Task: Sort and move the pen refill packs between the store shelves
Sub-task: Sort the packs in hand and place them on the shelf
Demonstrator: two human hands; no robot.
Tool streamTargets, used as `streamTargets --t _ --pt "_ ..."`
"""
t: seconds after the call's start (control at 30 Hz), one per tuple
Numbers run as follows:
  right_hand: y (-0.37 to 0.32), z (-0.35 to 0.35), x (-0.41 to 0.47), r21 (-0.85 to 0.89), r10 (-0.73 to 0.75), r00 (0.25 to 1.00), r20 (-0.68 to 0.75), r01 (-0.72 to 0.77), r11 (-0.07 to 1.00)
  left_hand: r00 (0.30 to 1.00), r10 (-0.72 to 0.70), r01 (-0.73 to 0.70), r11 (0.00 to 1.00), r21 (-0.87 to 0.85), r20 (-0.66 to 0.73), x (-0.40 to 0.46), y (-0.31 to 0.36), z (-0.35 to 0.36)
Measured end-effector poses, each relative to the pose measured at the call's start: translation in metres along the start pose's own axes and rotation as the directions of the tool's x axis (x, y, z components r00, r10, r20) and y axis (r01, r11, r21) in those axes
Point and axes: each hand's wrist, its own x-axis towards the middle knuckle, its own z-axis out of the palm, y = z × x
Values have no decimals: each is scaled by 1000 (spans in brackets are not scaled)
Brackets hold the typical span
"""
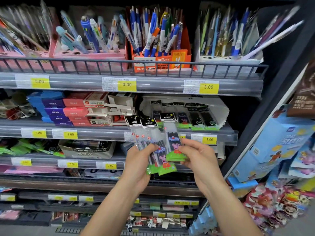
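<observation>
My left hand [139, 165] grips a fanned bunch of pen refill packs [150, 142] with black header cards, cartoon pig prints and green bottoms. My right hand [196, 155] pinches one more refill pack [173, 142] by its lower end, right beside the bunch. Both hands are held in front of the second shelf [102, 132]. On that shelf, behind the hands, a row of similar refill packs [192, 116] lies on white packaging. Fingers hide the lower parts of the held packs.
Red, blue and white small boxes [71, 109] fill the second shelf's left. The top shelf holds pen display boxes [160, 40] behind a wire rail. Green packs and a cardboard box [87, 149] sit on the shelf below. Blue toy boxes [276, 147] hang at right.
</observation>
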Motion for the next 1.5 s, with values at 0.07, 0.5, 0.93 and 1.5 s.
streamTargets --t 0.07,0.5,0.93,1.5 --pt "-6 -2 16 48 8 998 -59 -5 999 1000 -23 23 999 -33 -11 1 2 -4" --pt "-58 48 122 -767 -212 971 -113 50 639 994 -109 108 993 -49 -17 2 6 -7" --pt "-44 44 109 -910 -347 938 -9 136 392 994 -113 113 991 -76 1 8 6 -2" --pt "8 0 -11 -147 -96 993 73 106 983 995 -77 83 990 -110 57 3 4 25"
